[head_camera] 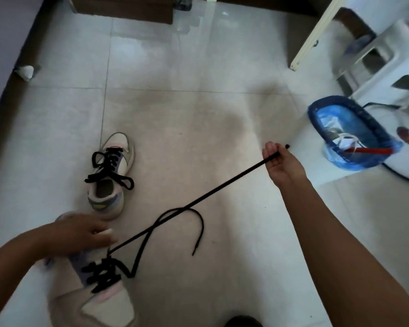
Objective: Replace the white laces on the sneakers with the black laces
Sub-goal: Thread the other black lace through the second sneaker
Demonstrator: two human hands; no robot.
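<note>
Two pale sneakers lie on the tiled floor at the left. The far sneaker (112,171) carries a black lace tied in a bow. The near sneaker (97,296) has black lace crossed through its lower eyelets. My left hand (80,234) rests on its heel end, fingers spread over the shoe. My right hand (280,161) grips one end of the black lace (198,199), stretched taut from the shoe up to the right. The lace's other end lies loose in a curve on the floor, its tip near the middle. No white lace shows on either shoe.
A blue-lined waste bin (354,135) stands at the right, beside a white appliance with a cable. A white door edge (307,41) and a dark sofa base (123,5) sit at the back. A crumpled white scrap (25,72) lies by the left wall.
</note>
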